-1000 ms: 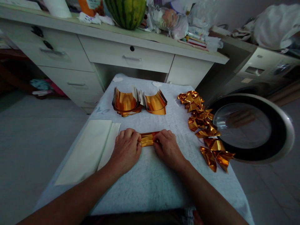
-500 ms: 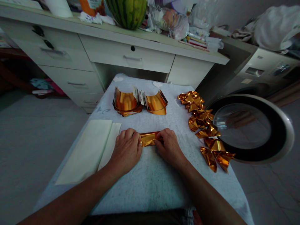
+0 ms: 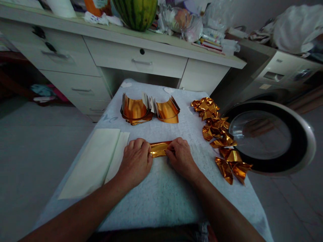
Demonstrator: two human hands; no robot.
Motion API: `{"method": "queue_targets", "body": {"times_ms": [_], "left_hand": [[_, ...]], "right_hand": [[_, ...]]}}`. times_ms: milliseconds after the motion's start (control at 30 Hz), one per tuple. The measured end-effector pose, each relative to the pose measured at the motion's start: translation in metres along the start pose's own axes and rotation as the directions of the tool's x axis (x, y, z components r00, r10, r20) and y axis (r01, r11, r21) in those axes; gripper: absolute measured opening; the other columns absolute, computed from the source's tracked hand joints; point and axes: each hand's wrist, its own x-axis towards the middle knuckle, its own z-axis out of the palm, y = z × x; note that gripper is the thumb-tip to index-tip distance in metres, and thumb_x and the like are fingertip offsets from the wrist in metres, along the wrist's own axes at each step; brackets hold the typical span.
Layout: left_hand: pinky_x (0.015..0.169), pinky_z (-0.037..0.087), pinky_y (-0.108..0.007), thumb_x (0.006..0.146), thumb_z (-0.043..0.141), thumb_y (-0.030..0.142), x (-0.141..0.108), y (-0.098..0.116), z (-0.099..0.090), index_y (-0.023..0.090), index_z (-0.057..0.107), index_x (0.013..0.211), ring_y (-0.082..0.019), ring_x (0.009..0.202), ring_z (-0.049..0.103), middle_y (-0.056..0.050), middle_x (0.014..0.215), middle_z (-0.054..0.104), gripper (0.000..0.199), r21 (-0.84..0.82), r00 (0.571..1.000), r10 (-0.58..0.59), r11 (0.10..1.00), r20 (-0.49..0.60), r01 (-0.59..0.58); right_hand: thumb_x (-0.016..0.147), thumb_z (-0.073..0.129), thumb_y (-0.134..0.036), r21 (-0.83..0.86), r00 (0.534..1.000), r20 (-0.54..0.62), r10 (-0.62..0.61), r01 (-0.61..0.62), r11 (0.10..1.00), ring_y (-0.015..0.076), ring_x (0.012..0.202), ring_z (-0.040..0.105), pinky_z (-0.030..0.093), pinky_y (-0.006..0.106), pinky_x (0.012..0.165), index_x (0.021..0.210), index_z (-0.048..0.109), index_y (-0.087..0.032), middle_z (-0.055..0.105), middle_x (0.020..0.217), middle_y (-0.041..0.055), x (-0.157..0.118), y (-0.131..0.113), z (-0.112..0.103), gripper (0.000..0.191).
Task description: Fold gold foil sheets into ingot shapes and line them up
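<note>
A narrow folded strip of gold foil paper (image 3: 158,150) lies across the middle of the cloth-covered table (image 3: 176,201). My left hand (image 3: 137,161) is closed on its left end, fingers curled over it. At the right end my right hand (image 3: 182,157) pinches the strip between thumb and fingers. Beyond the hands are two curved stacks of gold foil sheets (image 3: 136,109) (image 3: 167,111). Several folded, crumpled gold foil pieces (image 3: 217,129) lie in a row along the right side. White paper sheets (image 3: 92,161) rest beside my left hand.
A white desk (image 3: 136,62) with drawers stands behind the table, bearing a watermelon (image 3: 136,13) and plastic bags. To the right, the open round door (image 3: 262,134) of a washing machine (image 3: 277,72) comes close to the table's edge.
The view has shifted very slightly. Both hands stay on the gold strip, whose upper layer looks a little flatter between them.
</note>
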Motion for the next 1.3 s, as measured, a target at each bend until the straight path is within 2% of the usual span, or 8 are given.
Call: {"method": "queue_targets", "body": {"times_ms": [400, 600, 733, 833, 933, 1067, 1300], "left_hand": [[0.081, 0.042, -0.044, 0.084, 0.052, 0.016, -0.002, 0.000, 0.001, 0.019, 0.056, 0.095, -0.029, 0.097, 0.048, -0.010, 0.101, 0.054, 0.012, -0.035, 0.999, 0.003, 0.999, -0.046, -0.005], [0.082, 0.040, -0.045, 0.087, 0.052, 0.010, -0.004, 0.003, 0.003, 0.024, 0.066, 0.102, -0.030, 0.101, 0.046, -0.010, 0.111, 0.055, 0.025, -0.010, 0.990, 0.086, 0.996, -0.113, -0.088], [0.080, 0.041, -0.043, 0.090, 0.052, 0.009, -0.003, 0.003, 0.002, 0.030, 0.068, 0.105, -0.026, 0.093, 0.050, -0.005, 0.101, 0.063, 0.030, 0.048, 0.971, 0.234, 0.971, -0.043, -0.232], [0.084, 0.045, -0.043, 0.093, 0.050, 0.009, -0.004, 0.003, 0.001, 0.025, 0.068, 0.105, -0.024, 0.094, 0.054, -0.005, 0.098, 0.066, 0.027, 0.105, 0.932, 0.363, 0.926, 0.018, -0.363], [0.082, 0.050, -0.041, 0.093, 0.047, 0.008, -0.007, 0.006, 0.000, 0.018, 0.068, 0.104, -0.025, 0.090, 0.059, -0.007, 0.098, 0.068, 0.026, 0.163, 0.898, 0.434, 0.883, 0.070, -0.440], [0.079, 0.055, -0.040, 0.089, 0.045, 0.001, -0.015, 0.011, 0.002, 0.013, 0.068, 0.105, -0.026, 0.090, 0.062, -0.011, 0.101, 0.069, 0.031, 0.214, 0.885, 0.449, 0.859, 0.122, -0.465], [0.088, 0.055, -0.042, 0.085, 0.039, -0.004, -0.021, 0.017, 0.005, 0.011, 0.065, 0.117, -0.027, 0.100, 0.063, -0.014, 0.112, 0.069, 0.044, 0.250, 0.895, 0.419, 0.860, 0.153, -0.445]], "right_hand": [[0.087, 0.063, -0.021, -0.026, 1.000, -0.010, 0.020, -0.020, 0.999, 0.0206, 0.088, 0.050, 0.038, 0.035, 0.083, 0.078, 0.061, -0.018, 0.056, 0.094, 0.0060, 0.000, -0.001, 0.001, 0.009], [0.086, 0.063, -0.021, -0.035, 1.000, -0.008, 0.026, -0.026, 0.999, 0.0211, 0.088, 0.049, 0.038, 0.036, 0.082, 0.078, 0.060, -0.018, 0.056, 0.093, 0.0063, 0.000, -0.003, 0.001, 0.009], [0.086, 0.063, -0.022, -0.035, 1.000, -0.008, 0.027, -0.028, 0.999, 0.0216, 0.089, 0.050, 0.039, 0.036, 0.084, 0.079, 0.060, -0.018, 0.056, 0.094, 0.0068, 0.000, -0.001, 0.003, 0.008], [0.084, 0.063, -0.020, -0.027, 0.999, -0.027, 0.034, -0.035, 0.999, 0.0225, 0.091, 0.050, 0.040, 0.037, 0.085, 0.085, 0.060, -0.018, 0.057, 0.095, 0.0070, 0.000, -0.001, 0.004, 0.003], [0.082, 0.063, -0.017, 0.009, 0.997, -0.069, 0.030, -0.030, 1.000, 0.0235, 0.094, 0.050, 0.041, 0.037, 0.086, 0.092, 0.059, -0.020, 0.056, 0.098, 0.0068, -0.001, -0.002, 0.004, 0.011], [0.083, 0.063, -0.016, 0.015, 0.997, -0.071, 0.012, -0.011, 1.000, 0.0237, 0.096, 0.050, 0.041, 0.038, 0.087, 0.087, 0.061, -0.022, 0.055, 0.102, 0.0065, -0.003, -0.002, 0.005, 0.008], [0.087, 0.058, -0.017, -0.054, 0.999, -0.047, 0.002, -0.005, 0.999, 0.0245, 0.097, 0.049, 0.041, 0.040, 0.089, 0.089, 0.061, -0.021, 0.055, 0.104, 0.0081, -0.005, -0.005, 0.005, 0.005]]}}
